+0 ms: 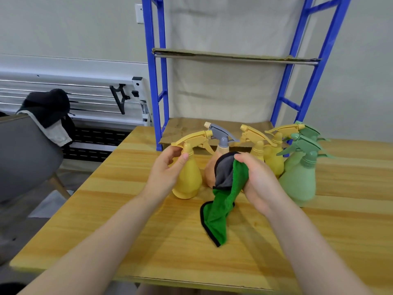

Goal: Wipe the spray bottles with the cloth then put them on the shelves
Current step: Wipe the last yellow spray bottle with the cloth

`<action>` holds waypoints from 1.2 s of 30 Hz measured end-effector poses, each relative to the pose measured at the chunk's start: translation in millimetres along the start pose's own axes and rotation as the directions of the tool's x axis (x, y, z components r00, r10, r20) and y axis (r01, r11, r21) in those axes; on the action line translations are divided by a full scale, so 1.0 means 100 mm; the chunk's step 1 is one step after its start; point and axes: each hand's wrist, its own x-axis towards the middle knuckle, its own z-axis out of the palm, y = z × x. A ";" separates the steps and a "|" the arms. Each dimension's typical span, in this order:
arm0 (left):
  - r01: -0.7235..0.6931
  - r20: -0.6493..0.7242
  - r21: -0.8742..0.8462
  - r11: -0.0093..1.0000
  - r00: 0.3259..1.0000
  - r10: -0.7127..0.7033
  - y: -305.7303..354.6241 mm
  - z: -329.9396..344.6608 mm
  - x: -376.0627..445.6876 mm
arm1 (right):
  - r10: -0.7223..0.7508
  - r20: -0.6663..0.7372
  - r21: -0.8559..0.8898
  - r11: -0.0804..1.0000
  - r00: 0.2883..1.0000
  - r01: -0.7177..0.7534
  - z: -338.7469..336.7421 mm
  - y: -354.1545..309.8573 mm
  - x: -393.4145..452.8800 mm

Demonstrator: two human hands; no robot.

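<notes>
My left hand point(168, 169) grips the neck of a yellow spray bottle point(189, 179) that stands on the wooden table point(127, 220). My right hand point(259, 182) holds a green and grey cloth point(223, 201) that hangs down to the tabletop. Behind the cloth stands a peach bottle with a grey trigger point(221, 139). Two more yellow bottles point(270, 154) and two pale green bottles point(299, 179) stand to the right. The blue shelf rack point(159, 81) rises at the table's far edge, with cardboard on its lower shelf point(185, 126) and upper shelf point(234, 56).
A grey chair point(25, 158) with dark clothing draped over it stands left of the table. A white metal rack point(85, 96) lies against the wall behind it.
</notes>
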 end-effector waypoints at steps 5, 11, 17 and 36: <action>-0.006 0.027 0.108 0.994 1.000 0.003 0.02 -0.06 0.00 | -0.012 0.052 -0.117 0.993 0.999 0.019 -0.04 0.01 -0.07; 0.053 0.040 0.141 0.989 0.997 -0.059 0.04 -0.11 -0.07 | -0.128 0.066 -0.224 0.965 0.990 0.140 -0.04 -0.01 -0.15; 0.085 0.019 0.183 0.979 0.996 -0.090 0.09 -0.06 -0.09 | -0.074 -0.111 -0.143 0.988 0.991 0.058 0.21 0.05 -0.16; 0.048 0.011 0.081 0.996 0.999 -0.050 0.12 -0.09 -0.16 | -0.301 0.362 -0.352 0.832 0.882 0.428 0.53 0.41 0.05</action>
